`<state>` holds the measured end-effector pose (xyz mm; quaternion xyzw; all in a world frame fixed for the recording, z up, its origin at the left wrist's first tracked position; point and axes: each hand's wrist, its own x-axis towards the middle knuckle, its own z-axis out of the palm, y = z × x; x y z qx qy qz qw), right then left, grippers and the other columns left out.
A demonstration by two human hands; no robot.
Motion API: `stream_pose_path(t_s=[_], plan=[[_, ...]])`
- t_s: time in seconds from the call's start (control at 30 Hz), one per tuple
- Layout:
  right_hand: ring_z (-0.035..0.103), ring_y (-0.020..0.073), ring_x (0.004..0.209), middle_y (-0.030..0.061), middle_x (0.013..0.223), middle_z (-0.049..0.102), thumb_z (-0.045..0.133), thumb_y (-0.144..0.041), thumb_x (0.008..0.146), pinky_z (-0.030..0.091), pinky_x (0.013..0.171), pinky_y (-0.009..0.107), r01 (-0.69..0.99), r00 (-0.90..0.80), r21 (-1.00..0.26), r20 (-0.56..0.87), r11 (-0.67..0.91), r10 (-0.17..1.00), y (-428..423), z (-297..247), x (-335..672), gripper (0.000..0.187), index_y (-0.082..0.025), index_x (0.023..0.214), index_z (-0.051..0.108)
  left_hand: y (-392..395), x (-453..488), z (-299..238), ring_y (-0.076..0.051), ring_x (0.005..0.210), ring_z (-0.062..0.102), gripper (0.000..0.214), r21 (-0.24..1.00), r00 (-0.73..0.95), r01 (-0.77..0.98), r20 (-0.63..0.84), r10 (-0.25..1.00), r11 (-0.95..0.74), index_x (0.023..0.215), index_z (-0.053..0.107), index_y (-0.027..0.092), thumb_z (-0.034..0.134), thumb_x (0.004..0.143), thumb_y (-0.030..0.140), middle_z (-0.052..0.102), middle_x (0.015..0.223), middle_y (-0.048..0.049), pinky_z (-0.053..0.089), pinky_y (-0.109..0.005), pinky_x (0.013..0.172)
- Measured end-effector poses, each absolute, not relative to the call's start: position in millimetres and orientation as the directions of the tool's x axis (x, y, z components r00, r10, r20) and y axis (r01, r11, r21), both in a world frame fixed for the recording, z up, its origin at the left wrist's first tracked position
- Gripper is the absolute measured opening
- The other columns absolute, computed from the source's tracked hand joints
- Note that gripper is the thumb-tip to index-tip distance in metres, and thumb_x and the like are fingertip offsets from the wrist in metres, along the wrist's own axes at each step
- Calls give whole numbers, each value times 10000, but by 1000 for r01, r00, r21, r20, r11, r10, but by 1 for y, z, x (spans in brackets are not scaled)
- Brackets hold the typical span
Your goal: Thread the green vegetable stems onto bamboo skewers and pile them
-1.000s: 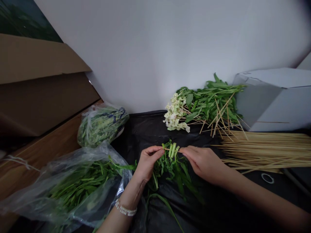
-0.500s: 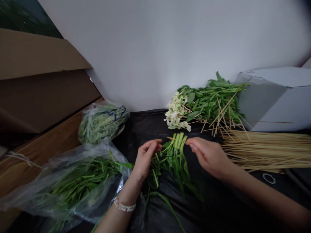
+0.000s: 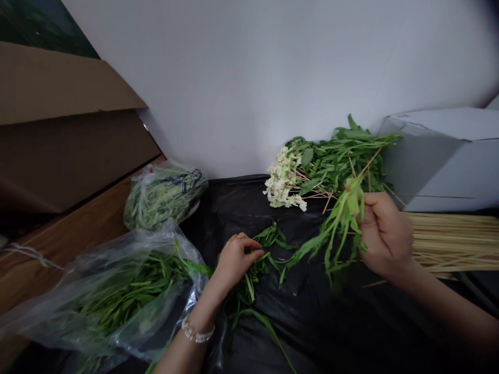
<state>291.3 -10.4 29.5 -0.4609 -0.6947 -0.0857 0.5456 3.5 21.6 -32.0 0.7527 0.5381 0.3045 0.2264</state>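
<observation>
My right hand [image 3: 384,236] is closed around a bamboo skewer, mostly hidden by my fingers. A bunch of leafy greens [image 3: 345,221] is threaded near the skewer's tip and hangs down beside the hand. To the left, my left hand [image 3: 238,259] has thumb and fingers pinched at the end of a stem of greens [image 3: 266,255]. Beneath and beside it, a small heap of loose greens [image 3: 249,283] lies on the black plastic sheet [image 3: 288,332].
Finished skewers of greens [image 3: 331,156] and pale leafy skewers [image 3: 283,179] lie against the wall. Bare bamboo skewers [image 3: 456,241] lie at right, before a white box [image 3: 444,161]. At left are an open plastic bag of greens [image 3: 128,301], a tied bag [image 3: 166,197] and a cardboard box [image 3: 62,150].
My right hand has moved right and raised the skewer of greens away from the heap. My left hand has shifted slightly right and down, onto a stem from the heap.
</observation>
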Motion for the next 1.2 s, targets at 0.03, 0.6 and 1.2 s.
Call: stream_pose_path(t_s=[0.03,0.6,1.2], plan=[[493,152,477,-19,632,557,399,-199,957,347,476,307,732,17,-389,831,560,556,-10,29,291,160,-256,909,540,21,3,-32,-211,765,592,70,636,279,696,187,942,-333,761,794,263,763,699,267,678,755,-34,410,-315,712],[629,168,765,65,886,661,390,-156,963,484,682,296,647,-376,-290,683,705,627,-14,11,266,228,-181,1082,583,17,13,-11,-90,642,592,202,927,88,-365,-58,994,87,767,722,179,833,677,322,758,810,-35,455,-199,651],[660,183,798,70,908,681,371,-143,950,493,700,294,727,-479,-232,503,646,719,-12,-13,255,335,-155,1158,634,12,24,-14,-90,618,612,267,911,89,-384,-123,988,148,810,793,158,885,602,298,758,724,-38,469,-195,644]])
